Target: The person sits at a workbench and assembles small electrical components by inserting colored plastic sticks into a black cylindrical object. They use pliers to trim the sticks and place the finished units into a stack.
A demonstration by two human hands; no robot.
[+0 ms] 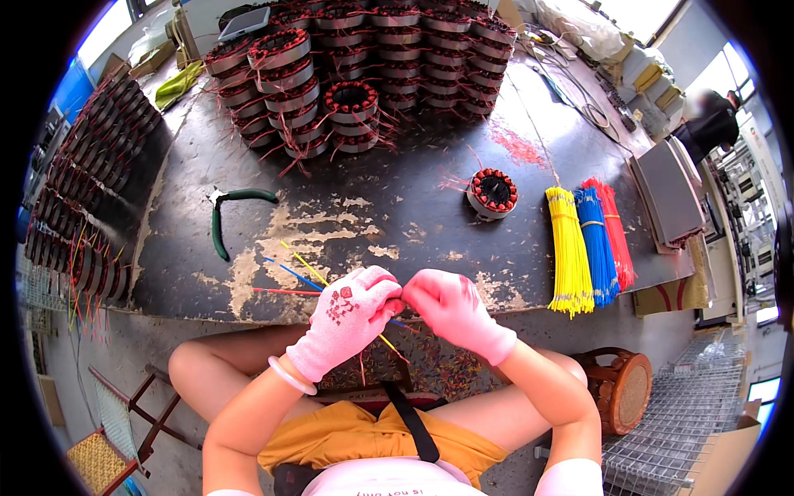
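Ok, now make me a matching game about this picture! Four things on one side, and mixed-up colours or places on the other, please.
Things:
1. gloves
2. pliers
3. yellow wire bundle
4. ring standing alone

Colours and places:
A. right beside the blue wire bundle
B. grey outside, red inside
C. pink
D. green handles

Right pairs: 1-C, 2-D, 3-A, 4-B

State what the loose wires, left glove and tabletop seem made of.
Loose wires: likely plastic-coated, smooth; even yellow, blue and red colour suggests it. Left glove: apparently knitted fabric, matte; soft, clinging fit. Tabletop: perhaps painted wood; glossy black finish, worn to tan patches.
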